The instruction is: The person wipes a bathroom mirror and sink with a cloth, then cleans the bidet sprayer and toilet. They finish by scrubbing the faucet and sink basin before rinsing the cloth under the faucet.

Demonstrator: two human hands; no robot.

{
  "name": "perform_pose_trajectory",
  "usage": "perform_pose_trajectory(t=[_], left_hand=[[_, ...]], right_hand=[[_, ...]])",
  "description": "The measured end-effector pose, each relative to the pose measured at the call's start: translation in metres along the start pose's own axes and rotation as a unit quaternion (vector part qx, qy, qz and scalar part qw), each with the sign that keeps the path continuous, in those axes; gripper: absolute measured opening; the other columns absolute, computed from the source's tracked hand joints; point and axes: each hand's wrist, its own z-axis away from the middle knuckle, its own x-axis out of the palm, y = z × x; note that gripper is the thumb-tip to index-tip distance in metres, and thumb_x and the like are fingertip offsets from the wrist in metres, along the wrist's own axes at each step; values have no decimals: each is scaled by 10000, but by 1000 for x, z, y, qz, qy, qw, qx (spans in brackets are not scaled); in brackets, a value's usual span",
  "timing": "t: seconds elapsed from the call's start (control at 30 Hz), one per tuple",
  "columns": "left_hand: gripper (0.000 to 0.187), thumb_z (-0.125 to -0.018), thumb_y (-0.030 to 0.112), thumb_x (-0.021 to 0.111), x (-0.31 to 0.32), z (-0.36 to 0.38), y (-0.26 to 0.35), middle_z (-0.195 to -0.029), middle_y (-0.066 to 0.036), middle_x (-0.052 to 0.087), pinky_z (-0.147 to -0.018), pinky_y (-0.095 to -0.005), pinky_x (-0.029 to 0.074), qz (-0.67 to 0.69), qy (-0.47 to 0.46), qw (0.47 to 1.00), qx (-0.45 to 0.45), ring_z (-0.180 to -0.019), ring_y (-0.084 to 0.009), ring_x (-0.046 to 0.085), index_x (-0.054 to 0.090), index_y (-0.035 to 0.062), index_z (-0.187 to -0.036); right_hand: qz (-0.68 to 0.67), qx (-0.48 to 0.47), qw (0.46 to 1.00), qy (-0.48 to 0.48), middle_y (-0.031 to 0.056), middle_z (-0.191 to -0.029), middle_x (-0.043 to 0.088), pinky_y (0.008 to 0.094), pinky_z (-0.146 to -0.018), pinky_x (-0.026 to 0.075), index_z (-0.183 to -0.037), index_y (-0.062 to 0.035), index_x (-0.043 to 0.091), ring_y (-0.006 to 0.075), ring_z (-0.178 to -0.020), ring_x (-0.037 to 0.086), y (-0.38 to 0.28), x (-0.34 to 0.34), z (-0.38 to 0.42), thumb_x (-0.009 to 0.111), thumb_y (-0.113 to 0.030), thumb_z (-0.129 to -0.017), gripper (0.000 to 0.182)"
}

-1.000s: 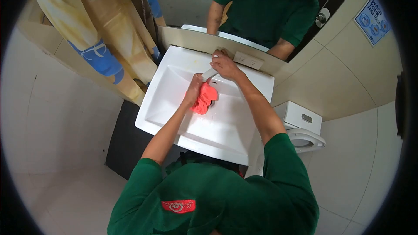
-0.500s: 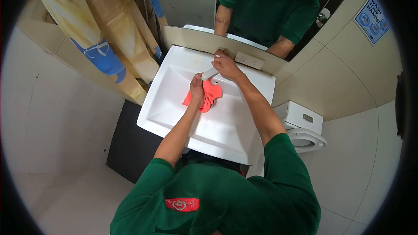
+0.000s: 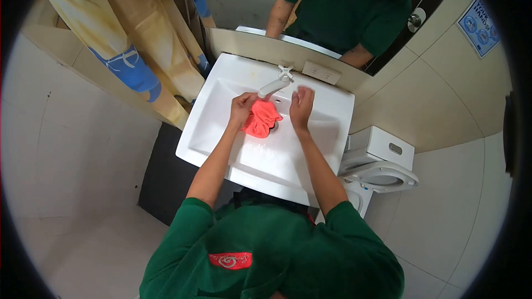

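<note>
Under the spout of the white faucet [image 3: 275,84], a coral-pink cloth [image 3: 261,119] hangs bunched in the white sink [image 3: 266,173]. My left hand [image 3: 241,108] pinches the cloth by its upper left edge, close to the spout tip. To the right of the faucet, my right hand [image 3: 301,106] is over the basin, apart from both faucet and cloth. Its fingers are raised, loosely bent and slightly blurred, with nothing in them. A cross-shaped handle [image 3: 285,72] tops the faucet. Part of the dark drain [image 3: 274,127] shows beside the cloth.
A mirror [image 3: 332,16] and a socket plate [image 3: 321,72] are behind the sink. A patterned curtain [image 3: 127,44] hangs on the left. The toilet [image 3: 382,160], its lid raised, stands to the right. A blue hand-washing sign [image 3: 479,26] is on the wall.
My right hand has let go of the faucet handle and moved down toward me over the basin. My left hand has shifted slightly left, still at the cloth.
</note>
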Motion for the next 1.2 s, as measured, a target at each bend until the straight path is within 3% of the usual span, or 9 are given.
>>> perform_pose_trajectory(t=[0.07,0.17,0.37,0.47,0.73,0.83,1.03,1.13,1.2], left_hand=[[178,-903,25,519,-7,-6,-18,-862,-53,625,-729,-247,498,191,-15,981,21,-729,-129,579,578,-51,-1053],[214,-913,59,519,-6,-4,-15,-862,-38,593,-703,-236,482,309,-13,951,9,-716,-116,554,553,-35,-1101],[539,-802,227,709,-37,-3,-2,-945,-37,579,-751,-263,464,-106,-78,986,-105,-833,-115,547,473,39,-1248],[653,-767,196,739,-29,8,-18,-989,-39,574,-784,-272,464,-80,-140,986,40,-892,-136,554,398,42,-1303],[638,-780,22,568,-29,12,-35,-1134,-74,566,-795,-280,468,207,-167,951,-158,-948,-172,573,321,61,-1367],[525,-759,43,548,-81,14,-30,-1122,-109,592,-785,-308,476,-185,-200,945,-181,-948,-210,589,460,40,-1277],[248,-665,74,556,-116,58,-9,-865,-235,617,-721,-412,476,-462,45,883,70,-807,-368,605,624,-34,-878],[238,-682,99,553,-111,90,9,-879,-237,607,-733,-426,471,-656,-249,711,-46,-838,-365,597,613,-32,-871],[249,-714,149,581,-101,89,3,-961,-214,601,-781,-421,462,-530,-434,716,-137,-885,-366,583,636,-10,-898]], right_hand=[[73,118,966,-220,201,-1175,507,403,-887,420,-1152,-10,505,343,-1076,504,17,8,24,608,-80,-786,386],[169,-165,957,-166,125,-891,623,305,-696,479,-1036,2,589,219,-757,584,29,51,63,597,-112,-803,259],[-72,224,948,-216,149,-899,641,350,-666,496,-1040,-10,598,196,-796,630,32,66,21,578,-108,-782,276],[-343,258,891,-149,100,-908,640,342,-662,501,-1099,5,559,172,-757,617,-6,62,28,569,-80,-786,324],[-67,80,942,-318,177,-1419,244,411,-1090,211,-1418,-36,159,308,-1325,231,0,54,52,614,-224,-829,768],[93,32,934,-343,201,-1465,151,425,-1111,159,-1432,-36,125,353,-1364,144,13,96,78,630,-271,-811,834],[160,-216,859,-435,173,-1433,263,488,-1096,180,-1377,-51,297,378,-1343,200,-18,110,124,560,-96,-766,667],[162,-326,765,-532,144,-1390,350,486,-1072,240,-1240,-47,474,346,-1314,281,-25,54,121,532,-47,-755,489],[138,-286,755,-574,137,-1348,398,475,-1047,283,-1134,-63,552,337,-1276,329,-34,5,132,563,-84,-749,386]])
